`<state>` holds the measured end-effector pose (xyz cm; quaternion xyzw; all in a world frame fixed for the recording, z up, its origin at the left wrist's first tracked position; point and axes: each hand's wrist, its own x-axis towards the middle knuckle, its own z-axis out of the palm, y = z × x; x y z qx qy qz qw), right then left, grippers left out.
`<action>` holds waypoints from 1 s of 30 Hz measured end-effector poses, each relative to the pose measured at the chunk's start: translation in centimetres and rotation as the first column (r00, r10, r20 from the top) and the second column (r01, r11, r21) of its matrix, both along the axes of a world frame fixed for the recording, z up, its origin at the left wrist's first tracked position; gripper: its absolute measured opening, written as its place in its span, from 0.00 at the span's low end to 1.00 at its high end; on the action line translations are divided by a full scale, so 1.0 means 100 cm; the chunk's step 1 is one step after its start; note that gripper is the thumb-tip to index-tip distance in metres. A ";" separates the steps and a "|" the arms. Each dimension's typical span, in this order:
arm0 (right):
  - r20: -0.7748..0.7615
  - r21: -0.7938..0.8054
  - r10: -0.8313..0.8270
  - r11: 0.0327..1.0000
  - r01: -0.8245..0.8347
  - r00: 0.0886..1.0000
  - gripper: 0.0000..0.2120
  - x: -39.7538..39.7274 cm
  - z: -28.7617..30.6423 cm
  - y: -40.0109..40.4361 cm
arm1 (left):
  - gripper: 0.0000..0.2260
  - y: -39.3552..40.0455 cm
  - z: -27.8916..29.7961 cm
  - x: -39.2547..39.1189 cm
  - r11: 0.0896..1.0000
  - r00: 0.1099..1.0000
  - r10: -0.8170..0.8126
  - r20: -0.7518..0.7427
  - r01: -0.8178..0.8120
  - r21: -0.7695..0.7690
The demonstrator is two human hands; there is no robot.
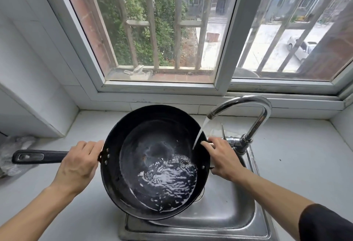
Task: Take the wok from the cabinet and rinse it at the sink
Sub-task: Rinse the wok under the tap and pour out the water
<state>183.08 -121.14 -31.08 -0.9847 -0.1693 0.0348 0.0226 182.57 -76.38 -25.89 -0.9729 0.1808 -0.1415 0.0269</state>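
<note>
The wok (154, 161) is held over the sink (229, 216), under running water. The left hand (79, 166) grips its long handle near the rim; the right hand (222, 157) closes around the opposite rim.

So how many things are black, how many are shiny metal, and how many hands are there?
Black: 1, the wok
Shiny metal: 2, the tap and the sink
Hands: 2, the left hand and the right hand, both holding the wok
Total: 5
</note>
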 end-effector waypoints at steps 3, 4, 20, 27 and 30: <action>0.020 -0.001 -0.008 1.000 0.008 1.000 0.48 0.001 0.001 -0.002 | 0.16 -0.001 -0.005 0.003 1.000 1.000 -0.009 0.002 0.009 -0.010; 0.029 0.001 -0.011 1.000 0.011 1.000 0.47 0.002 0.001 -0.003 | 0.16 -0.002 -0.006 0.004 1.000 1.000 -0.009 -0.003 0.009 -0.015; 0.182 -0.048 -0.062 0.996 0.072 0.981 0.47 -0.005 0.007 -0.030 | 0.17 -0.028 -0.042 0.019 0.990 1.000 -0.014 0.028 0.018 -0.142; 0.233 -0.054 -0.087 0.993 0.102 0.969 0.45 -0.010 0.005 -0.037 | 0.16 -0.038 -0.057 0.026 0.982 0.998 -0.027 0.049 0.036 -0.188; 0.258 -0.058 -0.086 0.993 0.104 0.962 0.43 -0.007 0.005 -0.040 | 0.16 -0.040 -0.060 0.031 0.979 0.997 -0.034 0.068 0.047 -0.200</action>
